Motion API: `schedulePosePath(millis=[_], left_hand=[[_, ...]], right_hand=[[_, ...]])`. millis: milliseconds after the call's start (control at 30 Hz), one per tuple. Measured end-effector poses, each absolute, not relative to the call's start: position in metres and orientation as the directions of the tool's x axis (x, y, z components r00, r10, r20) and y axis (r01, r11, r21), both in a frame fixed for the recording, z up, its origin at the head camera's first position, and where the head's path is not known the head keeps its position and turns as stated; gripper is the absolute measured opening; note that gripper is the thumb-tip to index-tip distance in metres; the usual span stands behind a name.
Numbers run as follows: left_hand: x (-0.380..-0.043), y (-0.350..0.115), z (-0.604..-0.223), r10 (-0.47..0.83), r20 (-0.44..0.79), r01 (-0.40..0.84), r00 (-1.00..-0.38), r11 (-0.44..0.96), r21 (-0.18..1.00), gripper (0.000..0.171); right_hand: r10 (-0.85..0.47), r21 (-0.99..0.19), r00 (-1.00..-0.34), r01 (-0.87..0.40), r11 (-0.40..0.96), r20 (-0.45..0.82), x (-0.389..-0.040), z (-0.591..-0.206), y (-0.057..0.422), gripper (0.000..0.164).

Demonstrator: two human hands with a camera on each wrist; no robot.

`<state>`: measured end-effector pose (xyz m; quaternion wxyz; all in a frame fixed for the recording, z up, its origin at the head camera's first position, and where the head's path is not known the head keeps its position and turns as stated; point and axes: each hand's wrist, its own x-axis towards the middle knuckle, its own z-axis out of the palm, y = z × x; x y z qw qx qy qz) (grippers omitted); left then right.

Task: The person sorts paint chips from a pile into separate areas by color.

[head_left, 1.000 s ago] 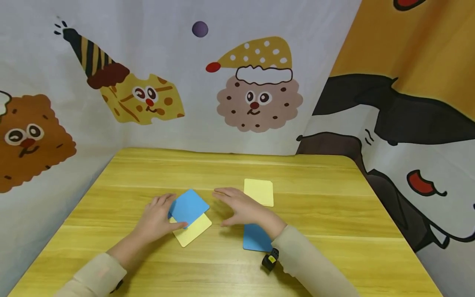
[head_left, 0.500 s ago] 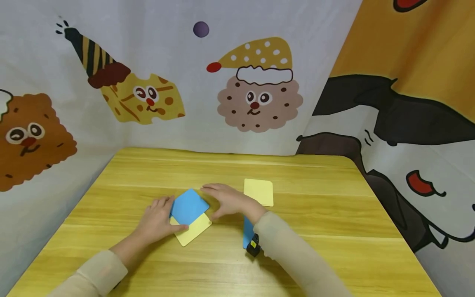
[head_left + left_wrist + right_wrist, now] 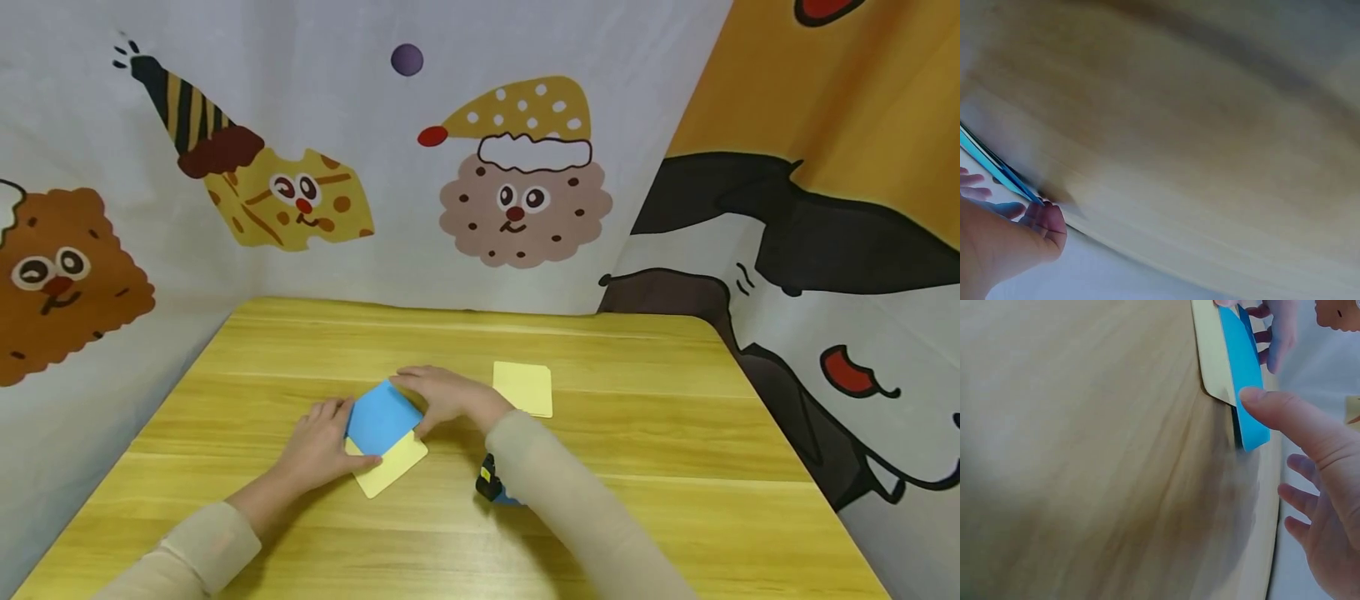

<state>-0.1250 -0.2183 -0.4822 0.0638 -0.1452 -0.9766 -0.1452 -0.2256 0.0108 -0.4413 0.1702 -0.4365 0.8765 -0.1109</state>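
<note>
A blue card (image 3: 382,417) lies over a yellow card (image 3: 393,467) left of the table's middle, covering part of it. My left hand (image 3: 318,442) holds the cards from the left, fingers along the far left edge and thumb across the near side. At the blue card's right side is my right hand (image 3: 450,398), its fingertips by the far corner and its thumb by the right corner. In the right wrist view the thumb (image 3: 1260,403) touches the blue card's edge, while the other fingers (image 3: 1300,500) are spread apart from it.
A small pile of yellow cards (image 3: 522,389) lies beyond the right forearm. Another blue piece (image 3: 507,499) shows only a sliver beneath the right sleeve and its black wrist camera (image 3: 489,479). A printed cartoon curtain (image 3: 405,183) hangs behind the wooden table (image 3: 637,392).
My right hand has moved left until it meets the blue card's right side. Its sleeve now hides most of the second blue piece. The left hand has barely shifted.
</note>
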Motion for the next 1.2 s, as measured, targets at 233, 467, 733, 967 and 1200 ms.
schedulePosePath(millis=[233,467,733,967,1200], left_hand=[[-0.126,-0.218,-0.482,0.301,0.172,0.338,-0.938,0.903,0.266,0.105],[-0.126,-0.222,-0.483,0.317,0.163,0.352,-0.934,0.895,0.275,0.101],[-0.127,-0.225,-0.483,0.364,0.165,0.396,-0.917,0.883,0.252,0.098],[-0.127,-0.225,-0.482,0.376,0.15,0.403,-0.914,0.882,0.245,0.097],[-0.128,-0.225,-0.482,0.398,0.152,0.424,-0.905,0.876,0.229,0.098]], right_hand=[[-0.789,-0.341,-0.561,-0.712,0.614,-0.25,-0.229,-0.444,0.006,0.099],[-0.768,-0.374,-0.57,-0.67,0.641,-0.293,-0.229,-0.447,0.002,0.098],[-0.761,-0.384,-0.564,-0.658,0.648,-0.32,-0.228,-0.448,-0.002,0.097],[-0.77,-0.394,-0.558,-0.662,0.638,-0.31,-0.224,-0.449,0.001,0.096],[-0.783,-0.367,-0.563,-0.692,0.622,-0.266,-0.22,-0.451,0.002,0.098]])
